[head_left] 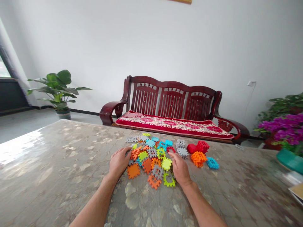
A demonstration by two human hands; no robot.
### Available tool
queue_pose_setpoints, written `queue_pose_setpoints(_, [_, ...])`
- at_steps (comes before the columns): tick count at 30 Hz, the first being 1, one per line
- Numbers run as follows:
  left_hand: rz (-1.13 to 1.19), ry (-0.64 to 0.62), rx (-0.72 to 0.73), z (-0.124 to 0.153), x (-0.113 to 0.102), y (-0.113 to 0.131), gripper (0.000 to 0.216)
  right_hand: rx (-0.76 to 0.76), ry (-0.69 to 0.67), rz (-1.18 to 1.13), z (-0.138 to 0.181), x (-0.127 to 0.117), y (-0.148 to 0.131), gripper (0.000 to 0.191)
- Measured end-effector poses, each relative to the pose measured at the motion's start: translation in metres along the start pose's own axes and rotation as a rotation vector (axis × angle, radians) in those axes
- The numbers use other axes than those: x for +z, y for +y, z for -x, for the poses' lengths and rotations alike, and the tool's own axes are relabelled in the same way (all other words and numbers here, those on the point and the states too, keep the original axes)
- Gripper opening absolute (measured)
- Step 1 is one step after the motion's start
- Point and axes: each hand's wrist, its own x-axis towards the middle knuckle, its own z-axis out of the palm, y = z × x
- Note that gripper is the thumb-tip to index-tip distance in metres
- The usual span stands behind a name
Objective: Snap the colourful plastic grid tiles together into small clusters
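A loose heap of interlocking plastic tiles with notched edges lies on the table between my hands. My left hand [119, 161] rests at the heap's left side, fingers loosely bent and apart, its tips beside an orange tile [135, 154]. On the opposite side is my right hand [180, 167], also open, with fingertips near a red tile [170, 149] and a yellow-green tile [166, 164]. I see nothing gripped in either one, though the undersides of the fingers are hidden. Toward me lie a flat orange tile [133, 171] and a green frame tile [169, 180].
Right of the heap are sorted stacks: grey tiles [182, 152], red tiles [203, 146], orange tiles [198, 159] and blue tiles [212, 163]. The table [59, 176] has a patterned cover. Beyond it stands a wooden bench [171, 97]. Purple flowers [287, 127] are at far right.
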Motion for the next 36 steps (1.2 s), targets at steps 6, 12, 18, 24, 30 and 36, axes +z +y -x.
queue_pose_setpoints(6, [0.003, 0.001, -0.009, 0.0, 0.001, -0.001, 0.037, 0.053, 0.034, -0.009, -0.001, -0.002, -0.001, 0.037])
queue_pose_setpoints(12, [0.017, -0.003, -0.01, 0.0, 0.001, 0.0, 0.037, 0.004, 0.004, 0.006, 0.0, -0.004, -0.002, 0.033])
queue_pose_setpoints(18, [0.015, -0.002, -0.017, 0.001, -0.001, 0.002, 0.037, -0.069, -0.037, 0.013, 0.0, -0.007, -0.007, 0.032])
queue_pose_setpoints(24, [0.013, 0.003, -0.017, 0.002, -0.002, 0.003, 0.037, -0.137, -0.137, 0.058, 0.001, -0.008, -0.016, 0.022])
queue_pose_setpoints(30, [0.012, 0.004, -0.004, 0.002, -0.003, 0.004, 0.037, -0.143, -0.138, 0.075, 0.001, -0.008, -0.018, 0.02])
queue_pose_setpoints(36, [0.009, 0.002, -0.008, 0.002, -0.003, 0.004, 0.037, -0.164, -0.103, 0.08, 0.001, -0.009, -0.019, 0.02])
